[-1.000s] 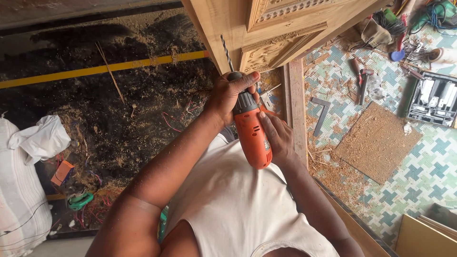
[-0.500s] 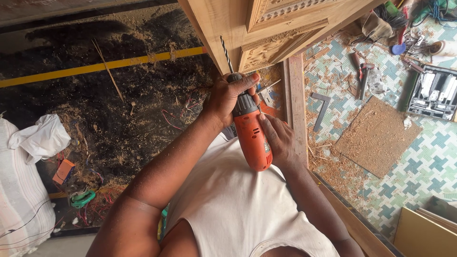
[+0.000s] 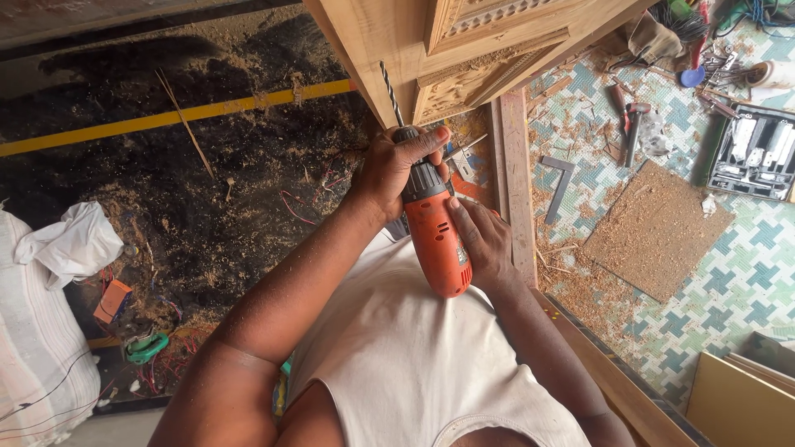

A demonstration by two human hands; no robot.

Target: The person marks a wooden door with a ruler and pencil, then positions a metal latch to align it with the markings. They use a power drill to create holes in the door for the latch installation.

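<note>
Below my left hand [image 3: 396, 170], sawdust covers the dark floor [image 3: 207, 190]. It wraps the orange drill [image 3: 435, 236]'s chuck; my right hand [image 3: 484, 244] clasps its body. Right of that, a grey tool case [image 3: 755, 153] holds bits on patterned tiles [image 3: 745, 273].

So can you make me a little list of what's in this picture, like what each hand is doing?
left hand: wrapped around the front end of the orange drill, by the chuck
right hand: holding the drill's body
drill bit: twisted metal, its tip near the carved wooden door
ground on the left: dark, covered in sawdust, with a yellow stripe
floor on the right: patterned tiles, a brown board, a tool case
</note>
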